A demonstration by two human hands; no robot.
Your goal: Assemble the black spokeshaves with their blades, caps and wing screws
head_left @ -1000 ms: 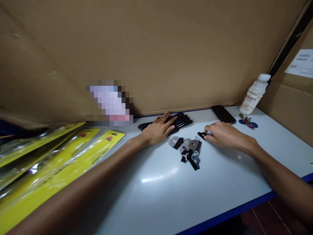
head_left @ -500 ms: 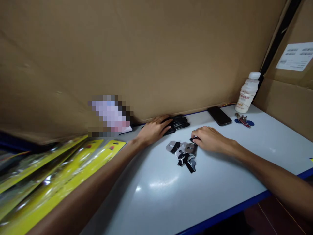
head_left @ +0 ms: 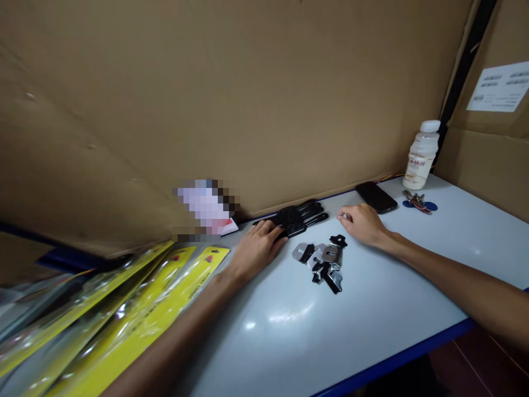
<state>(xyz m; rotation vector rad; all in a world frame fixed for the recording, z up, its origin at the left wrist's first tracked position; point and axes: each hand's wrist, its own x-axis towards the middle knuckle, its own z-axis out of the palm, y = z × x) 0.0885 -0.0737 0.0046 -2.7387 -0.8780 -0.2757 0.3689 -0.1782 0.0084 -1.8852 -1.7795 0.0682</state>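
My left hand is at the near left end of a pile of black plastic handles by the back edge of the table. Its fingers bend over the handles, with the thumb along the near side. Right of the pile, my right hand hovers with curled fingers, and nothing shows in them. Below and left of it lies a small heap of flat metal pieces, some silver with slots, some black. One black metal piece sits at the heap's upper right, apart from my right fingers.
Yellow-carded clear packages lie at the left. A black phone, keys and a white-capped bottle stand or lie at the back right. A cardboard wall rises behind the white table. A blurred-out item leans there.
My right hand has let go of the black metal piece and moved up and right, off the heap. My left hand has drawn back toward the near left end of the handles. The view has shifted slightly.
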